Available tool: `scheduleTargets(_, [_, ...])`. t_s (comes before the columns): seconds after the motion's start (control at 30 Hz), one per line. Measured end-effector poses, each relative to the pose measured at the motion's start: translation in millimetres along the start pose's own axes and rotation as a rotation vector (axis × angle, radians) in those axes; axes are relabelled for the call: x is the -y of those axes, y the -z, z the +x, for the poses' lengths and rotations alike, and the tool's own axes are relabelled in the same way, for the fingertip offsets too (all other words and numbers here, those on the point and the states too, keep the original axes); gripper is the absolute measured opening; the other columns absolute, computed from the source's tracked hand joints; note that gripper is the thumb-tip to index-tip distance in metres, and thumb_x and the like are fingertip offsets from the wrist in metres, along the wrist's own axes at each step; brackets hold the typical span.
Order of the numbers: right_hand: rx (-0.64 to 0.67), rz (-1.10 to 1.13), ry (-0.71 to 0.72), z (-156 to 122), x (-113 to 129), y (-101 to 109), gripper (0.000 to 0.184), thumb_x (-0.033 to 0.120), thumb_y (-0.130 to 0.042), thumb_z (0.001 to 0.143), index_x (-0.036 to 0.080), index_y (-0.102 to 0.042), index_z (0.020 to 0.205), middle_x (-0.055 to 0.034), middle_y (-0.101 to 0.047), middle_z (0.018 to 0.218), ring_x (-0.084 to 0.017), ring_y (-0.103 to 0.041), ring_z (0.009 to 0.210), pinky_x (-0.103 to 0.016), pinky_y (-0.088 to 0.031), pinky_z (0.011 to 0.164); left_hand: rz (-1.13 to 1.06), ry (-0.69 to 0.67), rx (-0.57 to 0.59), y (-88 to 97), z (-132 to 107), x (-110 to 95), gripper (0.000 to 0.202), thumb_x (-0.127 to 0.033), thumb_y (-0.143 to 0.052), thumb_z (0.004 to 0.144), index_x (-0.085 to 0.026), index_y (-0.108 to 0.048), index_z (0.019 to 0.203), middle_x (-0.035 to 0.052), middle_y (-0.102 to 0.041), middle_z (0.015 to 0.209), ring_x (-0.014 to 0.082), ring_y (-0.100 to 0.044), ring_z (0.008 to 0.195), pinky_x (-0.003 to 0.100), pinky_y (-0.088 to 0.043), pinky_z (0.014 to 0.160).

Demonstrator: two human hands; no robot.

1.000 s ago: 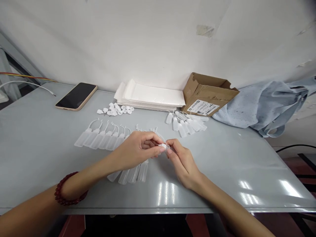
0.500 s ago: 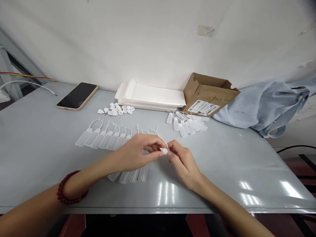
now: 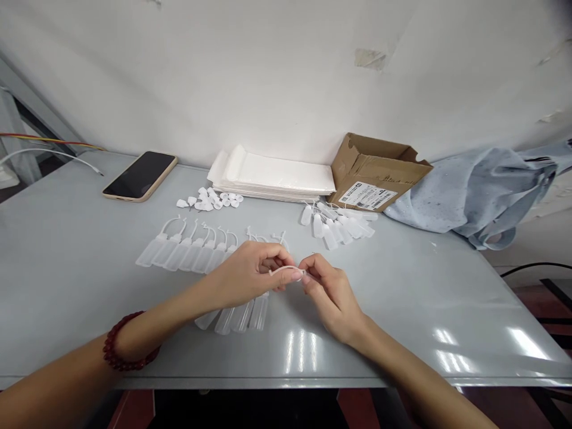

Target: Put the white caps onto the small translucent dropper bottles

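My left hand (image 3: 250, 274) is closed around a small translucent squeeze bottle, mostly hidden in the fingers. A thin white strap (image 3: 286, 270) arches from it to my right hand (image 3: 328, 292), whose fingertips pinch the strap's end. Both hands hover just above the grey table (image 3: 402, 298). Under my left hand lie several more bottles (image 3: 236, 314). A row of bottles with looped caps (image 3: 187, 250) lies to the left.
A pile of small white caps (image 3: 210, 200), a phone (image 3: 139, 175), a stack of white padded envelopes (image 3: 274, 174), an open cardboard box (image 3: 378, 173) and another group of bottles (image 3: 337, 223) lie further back. Blue cloth (image 3: 482, 190) covers the right rear corner.
The white cap that sat between my fingertips is no longer visible there. The thin strap now spans between both hands. The hands stayed in place.
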State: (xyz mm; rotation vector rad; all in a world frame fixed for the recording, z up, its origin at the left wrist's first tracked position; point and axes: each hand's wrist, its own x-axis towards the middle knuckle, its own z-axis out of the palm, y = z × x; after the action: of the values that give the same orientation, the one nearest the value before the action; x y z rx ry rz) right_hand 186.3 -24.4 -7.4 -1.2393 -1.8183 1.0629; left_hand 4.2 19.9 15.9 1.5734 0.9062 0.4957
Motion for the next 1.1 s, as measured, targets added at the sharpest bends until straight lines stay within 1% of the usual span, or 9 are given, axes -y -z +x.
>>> scheduleTargets(0.07, [0.01,-0.006,0.003,-1,-1,0,0.006,0.023,-0.039,0.088,0.02,-0.044,0.084,0.0054,-0.044,0.06,-0.011,-0.037,0.051,-0.024,-0.029,0.05,-0.013,-0.002,0.022,-0.2,0,1,0.019,-0.035,-0.062,0.081,-0.016,-0.065,0.084,0.0008,-0.066,0.071,0.014,-0.062,0.067,0.025,-0.05,0.063])
scheduleTargets(0.2, [0.008,0.045,-0.047,-1,-4,-1,0.002,0.021,-0.039,0.087,0.022,-0.039,0.089,0.0071,-0.04,0.059,-0.011,-0.036,0.052,-0.024,-0.029,0.051,-0.019,-0.104,0.046,0.2,-1,4,0.014,-0.028,-0.059,0.084,-0.017,-0.066,0.089,0.0024,-0.068,0.088,0.0148,-0.064,0.082,0.026,-0.051,0.074])
scheduleTargets(0.37, [0.02,0.11,-0.08,-1,-8,-1,0.001,0.022,-0.039,0.088,0.023,-0.038,0.088,0.0082,-0.036,0.058,-0.011,-0.032,0.053,-0.024,-0.028,0.051,-0.029,-0.184,0.04,0.1,0,7,0.012,-0.024,-0.06,0.083,-0.015,-0.066,0.089,0.0033,-0.066,0.092,0.0146,-0.063,0.088,0.026,-0.051,0.081])
scheduleTargets(0.47, [0.012,0.099,-0.06,0,-8,0,0.001,0.022,-0.039,0.087,0.022,-0.039,0.086,0.0078,-0.038,0.058,-0.011,-0.034,0.053,-0.024,-0.028,0.051,-0.006,-0.133,0.012,-1.9,1,5,0.014,-0.028,-0.062,0.082,-0.016,-0.066,0.088,0.0022,-0.066,0.089,0.0146,-0.062,0.084,0.026,-0.05,0.075])
scheduleTargets(0.57, [0.005,0.065,-0.023,1,-6,-1,0.002,0.02,-0.04,0.086,0.022,-0.038,0.085,0.0073,-0.041,0.059,-0.011,-0.035,0.053,-0.024,-0.028,0.051,0.055,-0.025,-0.027,-4.1,0,3,0.021,-0.037,-0.06,0.083,-0.017,-0.066,0.082,-0.0004,-0.064,0.072,0.0134,-0.06,0.069,0.024,-0.048,0.063])
scheduleTargets(0.7, [-0.008,0.04,0.001,2,-5,-3,0.003,0.02,-0.041,0.084,0.022,-0.038,0.083,0.0082,-0.038,0.057,-0.01,-0.032,0.05,-0.023,-0.026,0.049,0.059,0.025,-0.004,-4.6,-2,3,0.024,-0.038,-0.058,0.084,-0.016,-0.064,0.078,-0.0024,-0.057,0.061,0.0123,-0.057,0.06,0.024,-0.045,0.057])
scheduleTargets(0.8, [-0.004,0.05,0.008,2,-5,-4,0.004,0.019,-0.04,0.083,0.022,-0.038,0.083,0.0079,-0.039,0.057,-0.01,-0.033,0.05,-0.023,-0.026,0.05,0.071,-0.018,0.005,-4.3,-3,4,0.021,-0.035,-0.057,0.084,-0.016,-0.064,0.08,-0.0021,-0.059,0.063,0.0118,-0.056,0.061,0.023,-0.043,0.057])
scheduleTargets(0.97, [-0.009,0.122,-0.052,4,-9,-3,0.003,0.019,-0.04,0.082,0.022,-0.039,0.08,0.0077,-0.038,0.057,-0.011,-0.033,0.053,-0.024,-0.027,0.052,0.279,-0.223,-0.09,-6.5,-3,3,0.013,-0.023,-0.057,0.084,-0.016,-0.066,0.078,-0.0025,-0.057,0.067,0.0096,-0.048,0.062,0.022,-0.037,0.059])
scheduleTargets(1.1, [-0.003,0.169,-0.063,5,-13,-3,0.004,0.022,-0.041,0.085,0.022,-0.04,0.08,0.0079,-0.035,0.056,-0.011,-0.031,0.053,-0.024,-0.027,0.052,0.242,-0.196,-0.105,-9.3,-3,2,0.013,-0.023,-0.056,0.084,-0.015,-0.065,0.079,-0.0034,-0.055,0.064,0.009,-0.047,0.061,0.021,-0.036,0.057])
